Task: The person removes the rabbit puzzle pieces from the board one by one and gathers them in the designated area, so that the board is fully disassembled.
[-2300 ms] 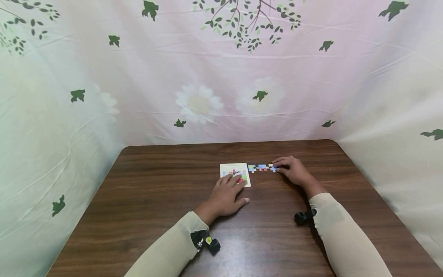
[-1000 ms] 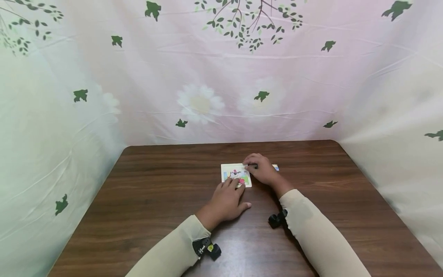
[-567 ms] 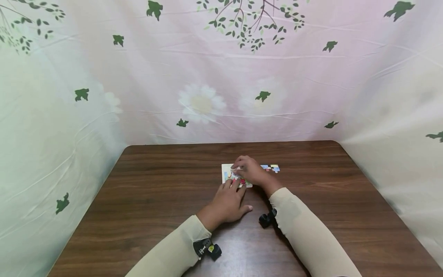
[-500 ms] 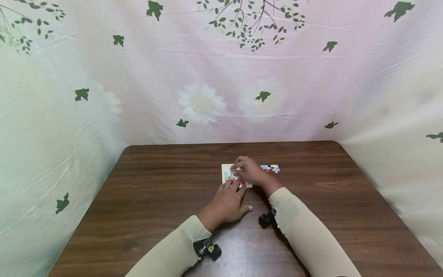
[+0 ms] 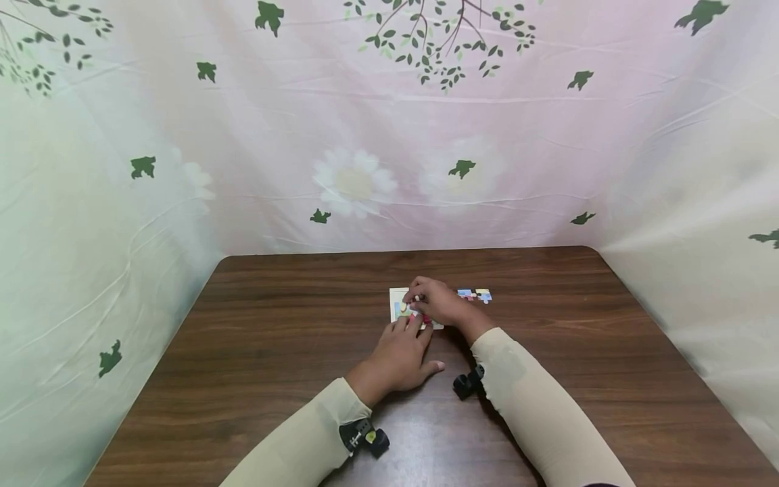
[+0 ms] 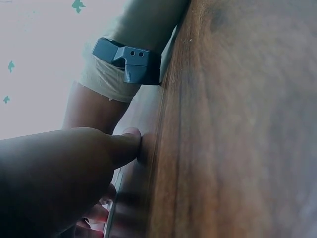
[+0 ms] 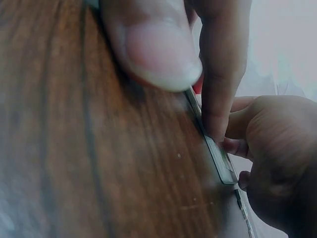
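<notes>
In the head view a small white-bordered puzzle board (image 5: 397,297) lies on the table, its picture partly covered by both hands. My left hand (image 5: 392,358) rests its straight fingertips on the near edge of the board, thumb held out to the side. Over the upper part of the board, my right hand (image 5: 441,302) pinches a small puzzle piece between thumb and fingers; the piece is mostly hidden. In the right wrist view the board's edge (image 7: 220,163) runs below the fingers of the right hand (image 7: 282,148), and the left thumb (image 7: 161,54) looms large at the top.
Two loose puzzle pieces, one blue and pink (image 5: 465,293) and one yellow and blue (image 5: 483,295), lie just right of the right hand. The brown wooden table (image 5: 274,352) is enclosed by a printed cloth backdrop (image 5: 389,122).
The right hand has picked up the leftmost loose piece and carried it left over the board. During the last half second it moves only slightly. The left hand stays on the board.
</notes>
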Demonstrator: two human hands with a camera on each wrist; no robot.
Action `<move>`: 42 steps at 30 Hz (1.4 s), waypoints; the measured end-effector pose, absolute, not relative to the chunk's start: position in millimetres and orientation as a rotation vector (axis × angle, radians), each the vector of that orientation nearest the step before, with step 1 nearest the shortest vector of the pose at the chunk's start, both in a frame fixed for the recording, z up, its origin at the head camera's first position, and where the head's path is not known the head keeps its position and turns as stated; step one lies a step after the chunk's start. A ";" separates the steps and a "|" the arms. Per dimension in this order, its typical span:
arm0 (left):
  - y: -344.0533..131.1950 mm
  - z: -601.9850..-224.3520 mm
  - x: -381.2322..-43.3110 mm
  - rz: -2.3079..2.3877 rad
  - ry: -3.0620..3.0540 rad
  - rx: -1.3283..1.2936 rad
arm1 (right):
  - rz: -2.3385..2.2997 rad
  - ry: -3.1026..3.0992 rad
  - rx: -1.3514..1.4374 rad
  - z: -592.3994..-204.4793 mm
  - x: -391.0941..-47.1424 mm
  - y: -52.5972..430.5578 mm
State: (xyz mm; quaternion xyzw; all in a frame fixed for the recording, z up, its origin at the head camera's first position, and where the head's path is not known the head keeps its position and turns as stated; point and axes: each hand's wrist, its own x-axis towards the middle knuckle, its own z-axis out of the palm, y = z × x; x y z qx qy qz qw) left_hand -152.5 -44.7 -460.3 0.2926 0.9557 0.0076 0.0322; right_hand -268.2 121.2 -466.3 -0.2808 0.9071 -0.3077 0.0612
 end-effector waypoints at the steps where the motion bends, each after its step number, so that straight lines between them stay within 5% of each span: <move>1: -44.7 -460.1 -152.6 0.032 2.939 0.900 | -0.930 2.737 -0.839 -466.2 -268.1 121.2; 42: -43.9 -458.2 -153.2 0.072 2.907 0.869 | -0.985 2.762 -0.866 -466.6 -263.7 125.4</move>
